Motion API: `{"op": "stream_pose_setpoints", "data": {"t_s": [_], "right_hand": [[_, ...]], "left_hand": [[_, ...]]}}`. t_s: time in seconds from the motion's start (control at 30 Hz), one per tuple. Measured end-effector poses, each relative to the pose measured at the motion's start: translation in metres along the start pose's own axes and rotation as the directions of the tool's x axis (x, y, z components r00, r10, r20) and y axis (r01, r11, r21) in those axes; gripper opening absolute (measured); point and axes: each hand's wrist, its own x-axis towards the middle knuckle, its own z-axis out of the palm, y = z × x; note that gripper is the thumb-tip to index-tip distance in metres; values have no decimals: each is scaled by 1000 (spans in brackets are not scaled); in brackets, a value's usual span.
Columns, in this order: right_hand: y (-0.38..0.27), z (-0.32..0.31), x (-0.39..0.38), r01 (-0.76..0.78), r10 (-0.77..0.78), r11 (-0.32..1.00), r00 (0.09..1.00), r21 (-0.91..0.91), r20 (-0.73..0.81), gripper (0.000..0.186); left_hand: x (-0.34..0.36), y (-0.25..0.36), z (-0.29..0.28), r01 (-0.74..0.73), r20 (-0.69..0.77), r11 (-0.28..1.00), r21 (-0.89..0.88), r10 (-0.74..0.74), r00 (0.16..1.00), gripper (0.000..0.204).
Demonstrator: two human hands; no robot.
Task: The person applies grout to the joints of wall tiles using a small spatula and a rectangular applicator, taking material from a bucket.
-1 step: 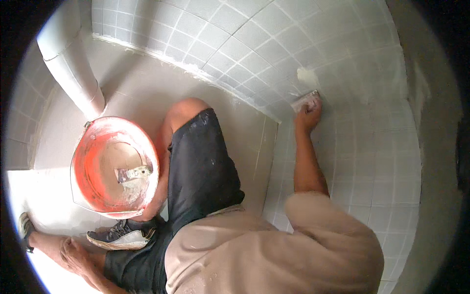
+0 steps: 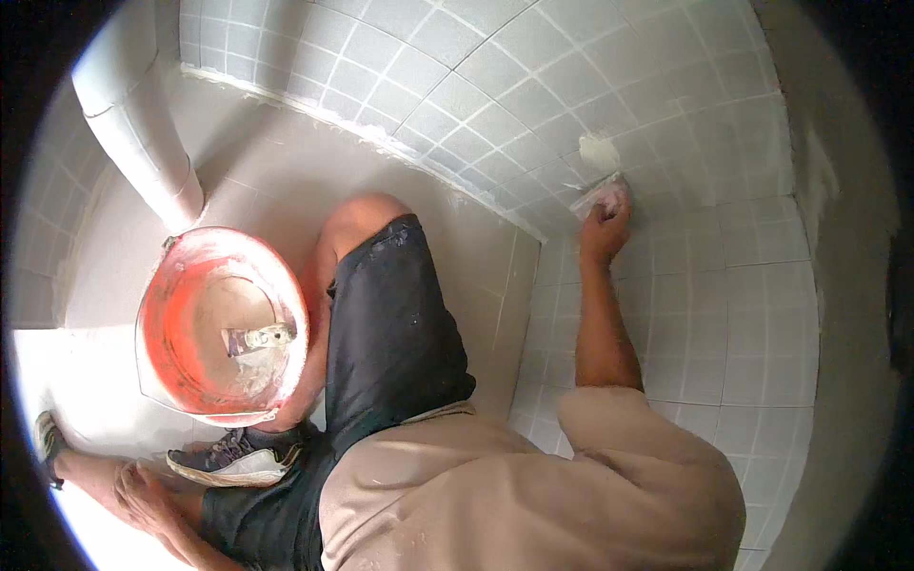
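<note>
My right hand [image 2: 609, 215] is closed around a flat, pale, pinkish scraper [image 2: 586, 200], pressed against the grey wall tiles [image 2: 524, 100] near the corner. Most of the tool's grip is hidden by the fingers. A cream-coloured patch of paste [image 2: 599, 152] sticks to the tiles just above the tool. Down at the lower left, my left hand [image 2: 143, 497] rests over my bare lower leg, holding no tool. Between that leg and my raised knee stands an orange bucket [image 2: 171, 328] with pale paste [image 2: 228, 306] inside. A smeared putty knife [image 2: 259, 339] lies in the bucket.
A white pipe [image 2: 143, 143] rises from the floor [image 2: 276, 162] behind the bucket. Whitish residue [image 2: 381, 143] runs along the joint between floor and wall. The tiled walls meet in a corner by my right hand, with a plain grey strip [image 2: 847, 285] at the far right.
My right hand and the scraper have shifted slightly to the right along the tiles. My left hand, the bucket and the putty knife stay as they were.
</note>
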Motion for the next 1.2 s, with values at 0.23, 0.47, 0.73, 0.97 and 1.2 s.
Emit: {"op": "stream_pose_setpoints", "data": {"t_s": [0.23,0.47,0.73,0.97,1.2], "right_hand": [[-89,16,21,322,-243,916,920,-241,309,44],[-48,-3,5,335,-307,933,932,-132,192,48],[-56,22,-11,308,-257,946,904,-102,342,44],[-29,61,-44,357,-282,926,872,-126,400,50],[-54,60,-13,354,-360,931,931,91,61,50]], "left_hand": [[-4,2,-4,-14,5,999,41,14,1000,42],[-13,8,-7,4,39,999,41,-5,999,39],[-9,5,-6,-40,40,998,49,38,998,38],[-10,7,-9,-58,19,997,53,57,998,40],[-13,8,-2,-31,0,998,60,31,1000,40]]}}
